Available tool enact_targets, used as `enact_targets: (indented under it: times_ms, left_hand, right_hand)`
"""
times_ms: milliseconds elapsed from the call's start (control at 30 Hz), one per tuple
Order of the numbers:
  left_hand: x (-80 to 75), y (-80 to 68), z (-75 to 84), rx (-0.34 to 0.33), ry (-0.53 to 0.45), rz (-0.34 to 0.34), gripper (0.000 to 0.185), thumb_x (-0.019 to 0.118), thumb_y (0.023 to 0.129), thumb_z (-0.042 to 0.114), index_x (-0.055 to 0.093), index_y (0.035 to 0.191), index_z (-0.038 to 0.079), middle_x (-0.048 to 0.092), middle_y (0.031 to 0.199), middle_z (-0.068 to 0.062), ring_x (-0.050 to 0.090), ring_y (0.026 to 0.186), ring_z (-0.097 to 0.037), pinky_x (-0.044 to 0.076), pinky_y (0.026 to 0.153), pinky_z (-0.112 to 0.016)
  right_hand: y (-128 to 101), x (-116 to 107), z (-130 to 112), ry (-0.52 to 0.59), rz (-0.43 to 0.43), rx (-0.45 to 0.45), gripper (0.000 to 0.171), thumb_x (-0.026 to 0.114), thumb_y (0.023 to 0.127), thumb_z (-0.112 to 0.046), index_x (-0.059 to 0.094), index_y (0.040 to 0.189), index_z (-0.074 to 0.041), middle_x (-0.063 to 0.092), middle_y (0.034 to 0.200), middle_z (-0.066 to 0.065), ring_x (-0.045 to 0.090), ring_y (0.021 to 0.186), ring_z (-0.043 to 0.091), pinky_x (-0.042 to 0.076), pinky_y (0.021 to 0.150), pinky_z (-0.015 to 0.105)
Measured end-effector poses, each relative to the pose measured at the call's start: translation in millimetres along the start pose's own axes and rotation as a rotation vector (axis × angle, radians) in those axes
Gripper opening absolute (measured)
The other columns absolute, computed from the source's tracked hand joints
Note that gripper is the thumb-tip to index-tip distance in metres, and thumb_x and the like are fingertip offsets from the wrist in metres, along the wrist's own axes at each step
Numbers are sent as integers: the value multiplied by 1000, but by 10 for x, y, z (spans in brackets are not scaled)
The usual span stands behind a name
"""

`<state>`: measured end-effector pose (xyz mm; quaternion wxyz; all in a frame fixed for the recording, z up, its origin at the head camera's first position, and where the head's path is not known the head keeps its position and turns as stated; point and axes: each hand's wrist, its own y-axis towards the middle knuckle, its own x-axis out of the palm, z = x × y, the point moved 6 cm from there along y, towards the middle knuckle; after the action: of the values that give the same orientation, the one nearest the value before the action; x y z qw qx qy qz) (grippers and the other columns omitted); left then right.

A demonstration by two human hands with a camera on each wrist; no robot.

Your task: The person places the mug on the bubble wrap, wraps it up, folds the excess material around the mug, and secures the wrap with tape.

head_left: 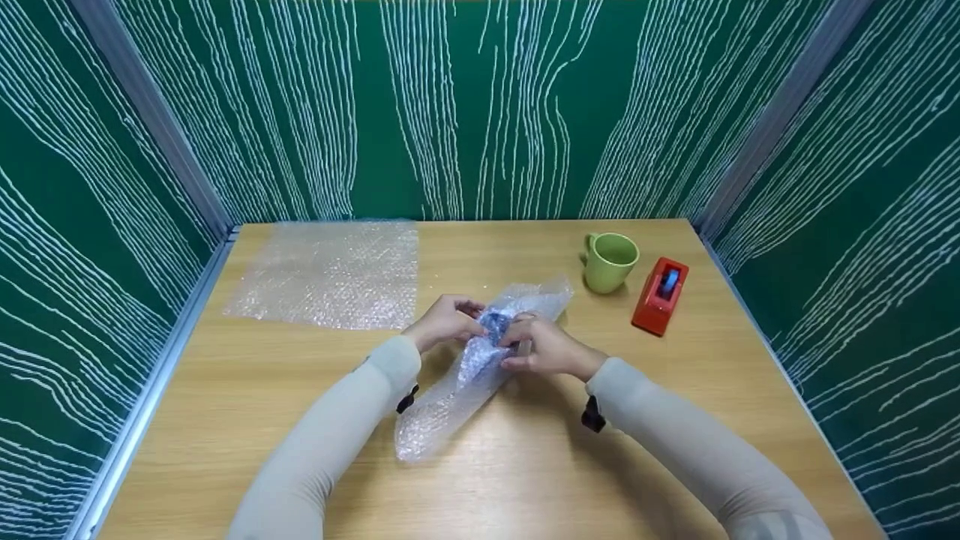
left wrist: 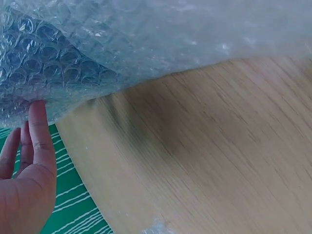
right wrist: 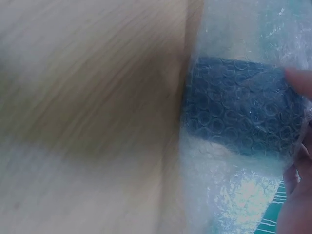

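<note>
A long sheet of bubble wrap point(head_left: 480, 360) lies slantwise at the middle of the wooden table point(head_left: 262, 390), rolled around a dark blue object point(head_left: 495, 324). My left hand point(head_left: 448, 321) grips the wrapped bundle from the left, and my right hand point(head_left: 541, 348) grips it from the right. In the left wrist view straight fingers point(left wrist: 39, 131) touch the underside of the bubble wrap point(left wrist: 146, 39). The right wrist view shows the blue object point(right wrist: 239, 109) through the wrap, with fingertips point(right wrist: 300, 83) on its edge.
A flat second sheet of bubble wrap point(head_left: 330, 274) lies at the back left. A green mug point(head_left: 609, 261) and a red tape dispenser point(head_left: 660, 295) stand at the back right. Green patterned walls point(head_left: 480, 105) close in three sides.
</note>
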<state>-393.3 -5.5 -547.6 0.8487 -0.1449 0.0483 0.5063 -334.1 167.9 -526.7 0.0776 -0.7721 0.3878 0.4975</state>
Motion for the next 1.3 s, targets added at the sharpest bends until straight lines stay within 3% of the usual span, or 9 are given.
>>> enact_targets:
  times_ms: [233,400,500,667,833,933,1067,1300]
  left_hand:
    - [34,8,27,12,-4,-9,60,78,81,-1,67,140,-4,73,126,-17,67,98,-17,61,76,-22]
    - [53,26,35,21,30,-35,68,73,81,-2,61,148,-3,65,146,-22,67,95,-17,60,73,-21]
    - [67,45,33,11,47,-53,70,72,82,-3,57,151,-3,61,152,-22,66,88,-15,58,69,-21]
    - [70,82,34,-6,55,-64,75,73,83,-4,53,155,-5,59,154,-23,62,78,-11,57,68,-21]
    - [80,104,24,-22,53,-76,75,71,82,-4,54,156,-1,59,153,-20,59,69,-8,58,68,-27]
    - [86,94,35,-17,53,-72,67,73,87,-1,59,153,1,59,152,-19,66,79,-12,62,74,-29]
    - [92,91,50,-4,71,-59,62,79,93,7,60,152,2,58,155,-20,74,108,-26,66,92,-33]
    - [119,135,73,1,72,-108,69,76,95,3,50,159,-1,48,166,-22,64,138,-41,60,110,-42]
  right_hand:
    - [-94,-92,63,242,166,135,30,72,88,-5,81,116,1,80,121,18,71,122,41,51,115,61]
    - [-138,-145,145,225,356,312,18,79,93,-5,81,111,1,78,117,17,71,116,38,55,109,59]
    - [-190,-147,208,191,440,459,22,85,92,-12,79,110,0,77,113,16,71,106,34,59,100,54]
    - [-270,-95,282,200,480,661,42,90,89,-23,73,118,3,74,108,18,69,98,32,60,90,45]
    - [-308,-40,286,220,485,752,52,88,91,-29,69,125,5,72,113,22,69,104,35,59,94,49]
    - [-312,-16,274,232,495,781,54,87,91,-30,69,127,6,71,117,24,69,107,37,58,97,51]
    - [-315,14,268,273,513,812,58,87,92,-30,67,131,7,71,123,28,69,112,40,58,101,53]
    - [-351,61,308,346,514,912,83,86,92,-36,51,149,12,57,150,37,56,141,50,47,122,58]
